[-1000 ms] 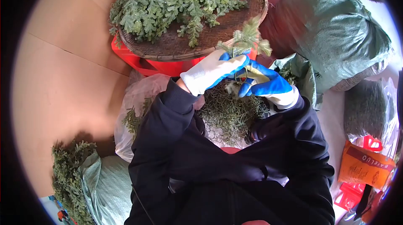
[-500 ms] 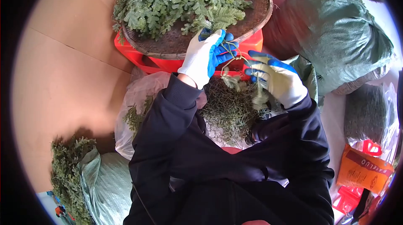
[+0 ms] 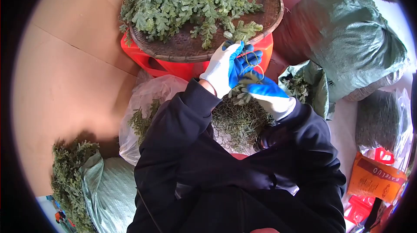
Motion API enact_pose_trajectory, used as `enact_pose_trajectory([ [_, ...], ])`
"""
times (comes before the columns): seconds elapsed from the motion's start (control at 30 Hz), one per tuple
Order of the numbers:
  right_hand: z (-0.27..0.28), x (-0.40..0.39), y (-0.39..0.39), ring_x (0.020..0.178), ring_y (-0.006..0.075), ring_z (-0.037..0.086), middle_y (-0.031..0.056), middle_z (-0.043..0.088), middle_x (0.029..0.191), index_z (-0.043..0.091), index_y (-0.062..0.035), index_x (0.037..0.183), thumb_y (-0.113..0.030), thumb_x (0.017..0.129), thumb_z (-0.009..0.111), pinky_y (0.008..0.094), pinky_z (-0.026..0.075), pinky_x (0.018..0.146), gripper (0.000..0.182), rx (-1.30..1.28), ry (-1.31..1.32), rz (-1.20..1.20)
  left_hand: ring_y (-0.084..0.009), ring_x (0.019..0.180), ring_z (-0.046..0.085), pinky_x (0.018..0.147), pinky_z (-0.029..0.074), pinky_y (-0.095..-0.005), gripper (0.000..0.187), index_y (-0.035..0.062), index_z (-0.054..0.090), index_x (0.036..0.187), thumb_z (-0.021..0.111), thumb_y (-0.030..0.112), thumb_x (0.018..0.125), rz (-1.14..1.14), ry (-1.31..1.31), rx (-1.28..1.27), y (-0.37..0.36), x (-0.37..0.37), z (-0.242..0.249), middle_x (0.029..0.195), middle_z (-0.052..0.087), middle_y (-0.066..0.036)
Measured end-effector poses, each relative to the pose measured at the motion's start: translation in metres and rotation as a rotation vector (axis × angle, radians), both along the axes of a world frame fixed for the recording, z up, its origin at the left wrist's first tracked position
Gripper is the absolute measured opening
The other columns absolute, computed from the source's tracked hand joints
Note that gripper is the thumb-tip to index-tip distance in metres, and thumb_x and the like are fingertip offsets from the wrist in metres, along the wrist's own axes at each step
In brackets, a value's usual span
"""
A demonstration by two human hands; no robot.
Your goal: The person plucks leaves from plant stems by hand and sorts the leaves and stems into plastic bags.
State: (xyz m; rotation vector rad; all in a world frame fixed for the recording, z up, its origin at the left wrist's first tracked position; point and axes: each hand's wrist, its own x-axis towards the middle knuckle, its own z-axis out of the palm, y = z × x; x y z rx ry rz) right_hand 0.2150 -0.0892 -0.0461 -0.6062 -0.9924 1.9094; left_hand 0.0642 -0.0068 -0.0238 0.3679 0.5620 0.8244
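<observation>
Both hands wear white gloves with blue palms and meet below the tray's front rim. My left hand [image 3: 228, 68] is closed on a green leafy sprig [image 3: 244, 31], pinched between thumb and fingers, its leaves pointing away from me. A thin, pale green stem loop [image 3: 262, 70] curves from it beside the left fingers. My right hand [image 3: 270, 96] is close to the left palm, its fingers closed at more leafy tips [image 3: 240, 95] of the same looped piece. The exact grip of the right fingertips is partly hidden by leaves.
A round woven tray [image 3: 182, 52] heaped with green sprigs [image 3: 186, 5] rests on a red stool [image 3: 134, 52]. Tangled stems [image 3: 241, 122] lie below my hands. A clear plastic bag [image 3: 130, 135], green woven sacks [image 3: 347, 37] and an orange bag [image 3: 375, 176] stand around.
My right hand has moved left and down to the left hand, and its spread fingers have closed at the leafy tips. My left hand has shifted slightly right and down with the sprig.
</observation>
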Motion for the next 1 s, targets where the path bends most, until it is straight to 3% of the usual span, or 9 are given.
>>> enact_pose_trajectory([
  [0.13,-0.016,-0.015,-0.002,0.085,0.0195,0.064,0.0117,0.065,0.099,0.061,0.004,0.106,-0.024,0.088,0.066,0.0325,0.05,0.08,0.034,-0.046,0.108,0.226,-0.0356,0.115,0.058,0.1,0.046,-0.0558,0.028,-0.0008,0.057,0.095,0.045,0.024,0.1,-0.002,-0.205,0.057,-0.001,-0.002,0.0,0.108,0.063,-0.019],
  [0.27,-0.023,-0.01,-0.004,0.066,0.0161,0.055,0.0065,0.057,0.078,0.058,0.0013,0.101,-0.027,0.087,0.065,0.0282,0.044,0.066,0.032,-0.205,0.279,0.423,-0.0078,0.052,0.032,0.048,0.028,-0.0226,0.025,0.0001,0.052,0.087,0.048,0.022,0.099,0.047,-0.396,-0.104,0.017,-0.03,0.011,0.064,0.036,0.002],
  [0.33,-0.021,-0.003,0.001,0.06,0.0123,0.048,0.0023,0.051,0.071,0.056,-0.0007,0.098,-0.028,0.09,0.062,0.0267,0.04,0.061,0.029,-0.28,0.395,0.518,-0.0088,0.05,0.033,0.047,0.028,-0.0233,0.028,0.0012,0.051,0.086,0.048,0.025,0.099,0.13,-0.306,-0.013,0.021,-0.041,0.015,0.062,0.036,0.001],
  [0.47,-0.007,0.006,0.004,0.066,0.0136,0.052,0.0027,0.054,0.075,0.06,-0.0017,0.105,-0.034,0.097,0.056,0.0277,0.043,0.064,0.034,-0.103,0.051,0.543,-0.0097,0.048,0.03,0.045,0.026,-0.0248,0.028,0.0043,0.051,0.085,0.046,0.027,0.1,0.264,-0.211,0.053,0.015,-0.044,0.027,0.057,0.032,0.002],
  [0.53,0.003,0.014,0.001,0.07,0.015,0.053,0.0036,0.056,0.078,0.059,-0.0026,0.105,-0.036,0.099,0.051,0.0294,0.044,0.067,0.035,0.48,-0.208,0.529,-0.0129,0.05,0.032,0.045,0.026,-0.0279,0.028,0.0108,0.049,0.077,0.043,0.028,0.098,0.315,-0.147,0.056,0.023,-0.045,0.024,0.058,0.032,0.001],
  [0.67,0.013,0.037,-0.032,0.088,0.0174,0.058,0.0097,0.063,0.094,0.061,-0.0044,0.113,-0.035,0.101,0.049,0.0332,0.048,0.081,0.035,0.352,-0.564,0.991,-0.0157,0.048,0.031,0.045,0.028,-0.0314,0.031,0.0151,0.04,0.064,0.049,0.021,0.092,0.548,-0.446,0.394,0.096,-0.152,0.007,0.057,0.03,-0.001],
  [0.77,0.021,0.082,-0.008,0.093,0.0227,0.058,0.0084,0.062,0.101,0.058,-0.0007,0.112,-0.036,0.1,0.051,0.037,0.047,0.085,0.037,0.759,-0.947,0.395,-0.0128,0.05,0.031,0.048,0.027,-0.0271,0.033,0.0073,0.041,0.071,0.046,0.025,0.098,0.57,-0.303,0.192,0.096,-0.162,-0.026,0.058,0.029,0.0],
  [0.9,-0.031,0.159,0.033,0.069,0.0141,0.055,0.0043,0.058,0.085,0.059,-0.0067,0.108,-0.055,0.097,0.043,0.031,0.048,0.068,0.052,-0.037,-0.546,-0.096,-0.0109,0.055,0.031,0.052,0.029,-0.0256,0.028,0.0007,0.049,0.086,0.05,0.025,0.099,0.39,-0.221,0.153,0.076,-0.114,-0.004,0.064,0.031,0.0],
  [1.0,-0.076,0.209,0.044,0.081,0.0158,0.055,0.008,0.059,0.097,0.059,-0.0074,0.111,-0.056,0.097,0.042,0.0343,0.046,0.073,0.053,-0.355,-0.237,-0.041,-0.0117,0.058,0.034,0.054,0.031,-0.0264,0.027,0.0004,0.051,0.086,0.052,0.024,0.099,0.414,-0.191,0.197,0.069,-0.101,-0.001,0.067,0.037,-0.001],
])
